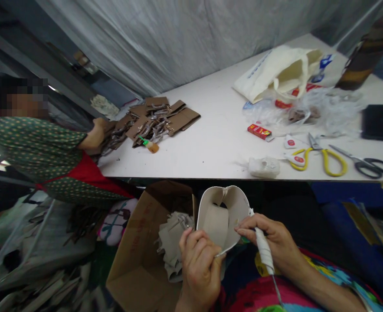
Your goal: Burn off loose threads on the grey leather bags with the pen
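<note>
Over my lap, my left hand (200, 262) is closed on the lower rim of a beige, open-mouthed bag body (238, 201), which looks like leather or a stiff sheet. The opening faces me, and a seam notch shows at its top edge. My right hand (272, 242) is at the bag's right wall, with thumb and fingertips pinched at the inner side. A slim tool with a white-wrapped handle (264, 251) lies across that hand, its thin metal shaft pointing down toward me. What the right fingertips pinch is too small to make out.
Left of the bag, a cardboard box (129, 242) holds several beige pieces (175, 242). On the white table (204, 151) lie brown bag pieces (181, 119), a glue bottle (150, 145), yellow-handled scissors (324, 160), black scissors (370, 167) and a tote (259, 78). A co-worker (44, 147) stands at left.
</note>
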Tool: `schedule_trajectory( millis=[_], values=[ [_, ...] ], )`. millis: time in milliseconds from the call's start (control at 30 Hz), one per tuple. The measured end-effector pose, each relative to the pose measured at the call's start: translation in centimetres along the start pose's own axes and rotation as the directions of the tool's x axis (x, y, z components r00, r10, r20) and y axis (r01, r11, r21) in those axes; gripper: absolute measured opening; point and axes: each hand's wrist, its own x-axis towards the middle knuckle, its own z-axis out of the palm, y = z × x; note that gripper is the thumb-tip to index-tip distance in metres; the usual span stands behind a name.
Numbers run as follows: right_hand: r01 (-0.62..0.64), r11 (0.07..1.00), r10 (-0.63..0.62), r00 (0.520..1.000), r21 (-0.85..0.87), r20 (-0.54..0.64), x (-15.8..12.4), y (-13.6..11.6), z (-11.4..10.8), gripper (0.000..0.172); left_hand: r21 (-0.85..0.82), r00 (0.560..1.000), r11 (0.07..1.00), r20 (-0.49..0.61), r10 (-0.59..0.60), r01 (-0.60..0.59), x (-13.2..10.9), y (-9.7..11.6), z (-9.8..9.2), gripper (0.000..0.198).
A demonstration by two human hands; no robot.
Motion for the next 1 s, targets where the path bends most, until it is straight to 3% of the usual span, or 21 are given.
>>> schedule_trajectory(
  millis=[367,600,733,867,1000],
  values=[
    [-0.003,1.0,0.003,1.0,-0.002,0.002,0.0,0.6,0.1,0.024,0.076,0.997,0.997,0.07,-0.024,0.018,-0.1,0.0,-0.2,0.01],
    [-0.003,1.0,0.003,0.999,-0.005,0.035,0.1,0.5,-0.5,0.025,0.093,0.998,0.996,0.051,-0.022,0.018,-0.1,-0.2,-0.2,0.01],
    [0.14,0.985,-0.127,0.984,-0.101,0.126,0.5,0.4,-1.7,0.018,0.07,1.0,0.997,0.018,0.007,-0.008,0.0,-0.2,-0.3,0.014],
    [0.323,0.892,-0.213,0.917,-0.316,0.337,0.4,0.4,-2.0,0.023,0.048,0.998,0.997,-0.003,0.058,-0.058,0.5,-0.3,-0.6,0.015],
    [0.346,0.862,-0.226,0.916,-0.37,0.331,0.2,0.2,-1.6,0.019,0.029,0.989,0.989,0.05,0.141,-0.142,2.1,-0.3,-1.4,0.017]
  ],
)
